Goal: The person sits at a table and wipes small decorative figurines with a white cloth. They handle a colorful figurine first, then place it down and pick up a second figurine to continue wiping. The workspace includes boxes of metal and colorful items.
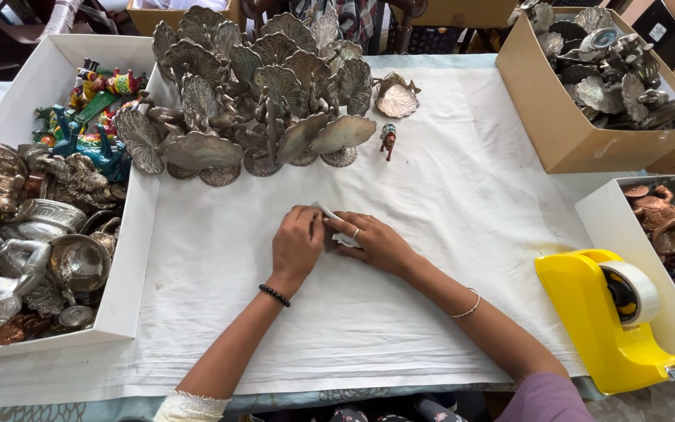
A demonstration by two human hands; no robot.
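Small white wrapped bundle point(336, 228) sits at the middle of the white cloth point(447, 203), and both my hands are on it. My left hand point(297, 246) is palm down, fingers curled over the bundle's left side, pressing it to the cloth; a black bead bracelet point(274, 295) rings that wrist. My right hand point(374, 242) comes in from the right, fingers pinching the wrapping's edge, a ring on one finger and a thin bangle point(469, 306) further up the arm. Both forearms angle in from the near edge and meet at the bundle. Beyond it, at the far side, stands a crowd of silver peacock figures point(259, 94), with a tiny painted figurine point(388, 139) just to their right. Left, a white tray point(130, 258) holds metal idols and bowls. Far right, a cardboard box point(564, 125) of more metal pieces; near right, a yellow tape dispenser point(607, 312).
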